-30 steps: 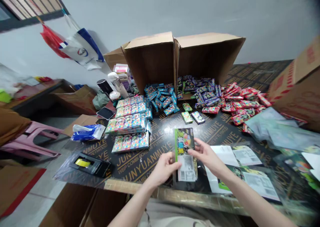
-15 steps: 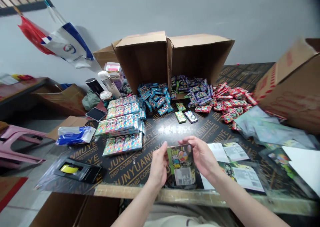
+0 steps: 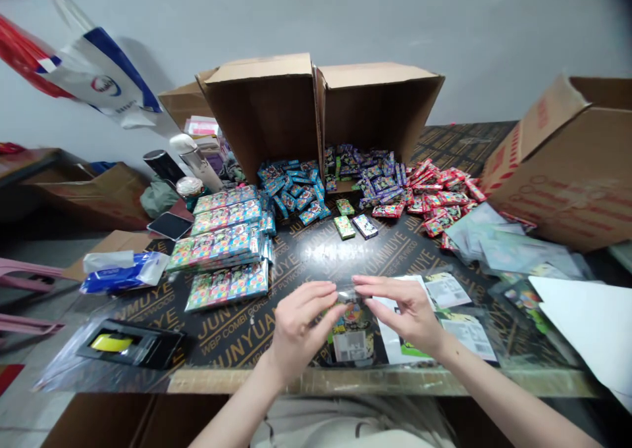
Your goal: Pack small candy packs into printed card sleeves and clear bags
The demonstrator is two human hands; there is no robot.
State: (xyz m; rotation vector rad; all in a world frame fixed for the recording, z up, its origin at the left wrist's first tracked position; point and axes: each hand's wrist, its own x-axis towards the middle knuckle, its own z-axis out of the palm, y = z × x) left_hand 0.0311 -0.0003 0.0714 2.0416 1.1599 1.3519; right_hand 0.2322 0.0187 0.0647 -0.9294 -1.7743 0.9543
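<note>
In front of me, near the table's front edge, is a dark printed card in a clear plastic sleeve (image 3: pixel 353 344), with a pale label area low on it. My left hand (image 3: pixel 303 323) has its fingers and thumb at the sleeve's upper left edge. Opposite it, my right hand (image 3: pixel 407 313) grips the upper right edge, fingertips close to those of the left. Clear film shows between the fingertips. Beside my right hand lie more sleeved cards (image 3: pixel 467 333) and a white sheet (image 3: pixel 390 336), partly covered by that hand.
Stacks of wrapped colourful boxes (image 3: pixel 227 283) stand at left. Two open cartons (image 3: pixel 261 112) behind hold blue and purple small boxes; red ones (image 3: pixel 444 198) are heaped at right. Clear sleeves (image 3: pixel 523 244), white paper (image 3: pixel 582 329), a black-and-yellow tape dispenser (image 3: pixel 128 343) and wipes (image 3: pixel 123 270) lie around.
The sleeved card has gone from being held up at its sides to lying lower, nearly flat. Both hands have moved to its top edge, fingertips closer together. The view has shifted slightly right.
</note>
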